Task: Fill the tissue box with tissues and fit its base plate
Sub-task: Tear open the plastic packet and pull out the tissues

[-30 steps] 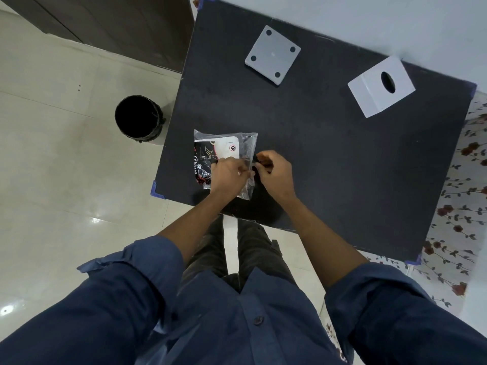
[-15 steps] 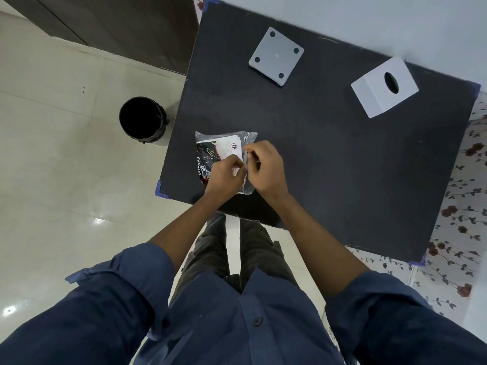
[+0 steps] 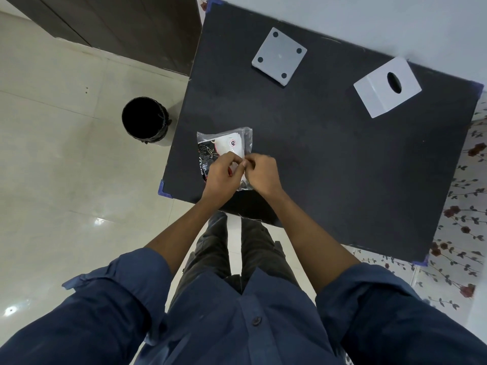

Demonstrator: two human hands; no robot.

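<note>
Left hand (image 3: 220, 177) and right hand (image 3: 259, 175) pinch tissue packet (image 3: 224, 146).

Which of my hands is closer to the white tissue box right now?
Right. Your right hand sits on the tissue packet, with bare table between it and the tissue box. Your left hand is beside it, on the side farther from the box.

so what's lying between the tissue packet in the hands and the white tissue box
Nothing: in the head view, only bare black table top runs from the tissue packet to the tissue box. The base plate lies off that line.
</note>
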